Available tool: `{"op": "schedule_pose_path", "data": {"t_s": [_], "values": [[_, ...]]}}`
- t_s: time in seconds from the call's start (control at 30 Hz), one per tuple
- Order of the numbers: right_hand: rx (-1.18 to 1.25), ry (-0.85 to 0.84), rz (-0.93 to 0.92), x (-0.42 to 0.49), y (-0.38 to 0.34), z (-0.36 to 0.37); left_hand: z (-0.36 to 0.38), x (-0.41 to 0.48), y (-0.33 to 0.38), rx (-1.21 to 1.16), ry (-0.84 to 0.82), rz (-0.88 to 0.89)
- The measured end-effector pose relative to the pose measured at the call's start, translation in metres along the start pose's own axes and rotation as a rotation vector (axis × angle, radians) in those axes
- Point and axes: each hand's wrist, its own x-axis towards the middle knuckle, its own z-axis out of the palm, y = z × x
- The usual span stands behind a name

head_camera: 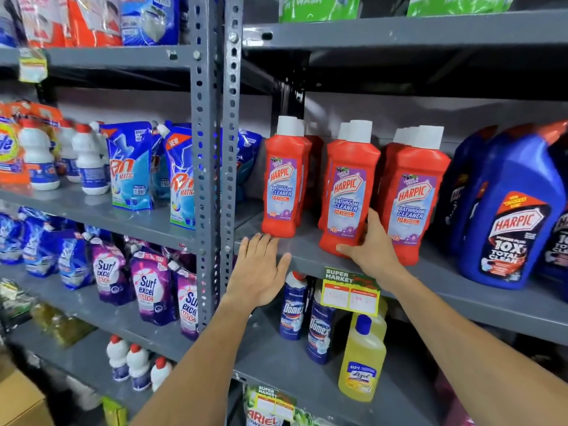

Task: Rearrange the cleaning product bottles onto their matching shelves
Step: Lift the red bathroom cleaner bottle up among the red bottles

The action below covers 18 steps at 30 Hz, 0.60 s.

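Three rows of red Harpic bathroom cleaner bottles with white caps stand on the grey middle shelf (310, 253). My right hand (370, 245) grips the base of the middle front red bottle (347, 192), thumb on its right side. My left hand (261, 270) is flat with fingers spread, its fingertips at the shelf edge just below the left red bottle (284, 179). A third red bottle (413, 201) stands to the right, beside large blue Harpic bottles (510, 216).
Below stand blue Domex bottles (293, 305) and a yellow Lizol bottle (362, 361), behind a yellow price tag (350, 293). Left of the grey upright post (212, 149) are detergent pouches (132, 167), white bottles (90, 161) and purple Surf Excel pouches (150, 287).
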Motion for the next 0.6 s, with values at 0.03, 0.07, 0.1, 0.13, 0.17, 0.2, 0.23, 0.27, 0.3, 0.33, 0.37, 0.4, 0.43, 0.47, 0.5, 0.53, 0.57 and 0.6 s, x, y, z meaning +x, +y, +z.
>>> {"op": "schedule_pose_path", "data": {"t_s": [0.03,0.07,0.1,0.13,0.17,0.2,0.23,0.27,0.3,0.33,0.37,0.4,0.43,0.47,0.5,0.53,0.57,0.6], "values": [[0.016,-0.001,0.01,0.002,0.0,0.002,0.0,0.0,-0.001,-0.002,-0.002,0.002],[0.025,-0.002,0.019,0.004,0.0,0.003,0.0,0.0,-0.001,-0.004,-0.004,0.001],[0.033,-0.002,0.025,0.006,-0.001,0.004,0.001,0.0,-0.001,-0.005,-0.005,-0.001],[0.042,-0.004,0.032,0.008,0.0,0.005,0.001,0.001,-0.002,-0.006,-0.008,-0.002],[0.054,-0.004,0.04,0.009,0.0,0.006,0.001,0.001,-0.002,-0.008,-0.011,-0.002],[0.061,-0.005,0.046,0.01,0.001,0.007,0.001,0.001,-0.002,-0.013,-0.016,-0.003],[0.064,-0.004,0.051,0.01,0.002,0.009,0.0,0.001,-0.002,-0.02,-0.02,-0.006],[0.068,-0.002,0.055,0.011,0.003,0.01,0.0,0.001,-0.001,-0.027,-0.025,-0.007],[0.075,0.001,0.058,0.011,0.003,0.011,-0.001,0.001,-0.001,-0.031,-0.03,-0.007],[0.082,0.002,0.059,0.011,0.004,0.011,-0.002,0.001,-0.001,-0.034,-0.034,-0.006],[0.086,0.0,0.055,0.011,0.004,0.012,-0.002,0.001,-0.001,-0.036,-0.038,-0.006],[0.086,-0.005,0.05,0.01,0.005,0.012,-0.003,0.001,-0.001,-0.038,-0.042,-0.008],[0.085,-0.01,0.045,0.01,0.005,0.012,-0.003,0.0,-0.001,-0.041,-0.046,-0.01],[0.082,-0.011,0.042,0.01,0.005,0.012,-0.004,0.0,-0.001,-0.043,-0.049,-0.012],[0.079,-0.013,0.04,0.01,0.005,0.012,-0.004,0.0,-0.001,-0.044,-0.051,-0.014],[0.079,-0.015,0.041,0.01,0.005,0.012,-0.004,0.0,-0.001,-0.047,-0.055,-0.016],[0.081,-0.018,0.043,0.009,0.004,0.012,-0.005,0.0,-0.001,-0.049,-0.058,-0.019],[0.083,-0.022,0.044,0.009,0.004,0.012,-0.005,0.0,0.0,-0.05,-0.06,-0.022]]}}
